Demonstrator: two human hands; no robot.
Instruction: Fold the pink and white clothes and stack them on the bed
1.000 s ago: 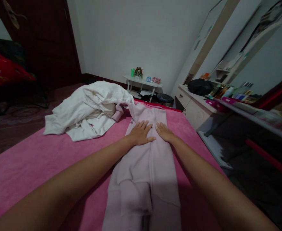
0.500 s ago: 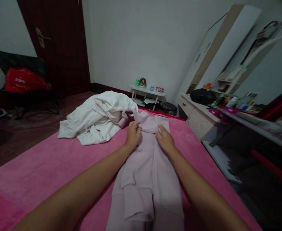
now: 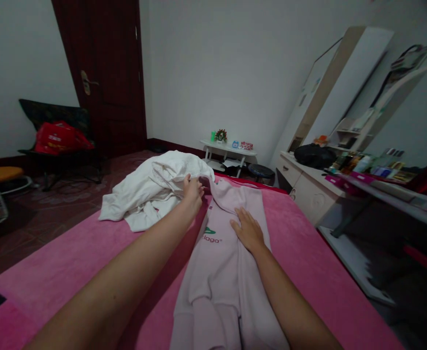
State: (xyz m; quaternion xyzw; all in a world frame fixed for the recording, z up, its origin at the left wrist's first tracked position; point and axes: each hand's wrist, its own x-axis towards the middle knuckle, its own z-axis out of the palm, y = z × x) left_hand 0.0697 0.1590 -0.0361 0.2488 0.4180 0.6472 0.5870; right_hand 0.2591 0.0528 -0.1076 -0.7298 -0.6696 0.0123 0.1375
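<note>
Pale pink fleece stretches away from where I stand: a sweatshirt lies lengthwise on a bright pink plush cover, a green mark and dark lettering showing on its front. Its far part is turned over into a flap, the edge running toward the person's right hand. That hand rests on the cloth with its fingers extended, gripping nothing. The left hand reaches farther out, its fingers curled around a raised bit of the same garment; exactly how they pinch it is hard to make out. Just beside it, rumpled white clothing sits heaped on the cover. Past the far edge I see a low white table and a round black stool. Over to the left, a red bag occupies a dark chair by the brown door.
</note>
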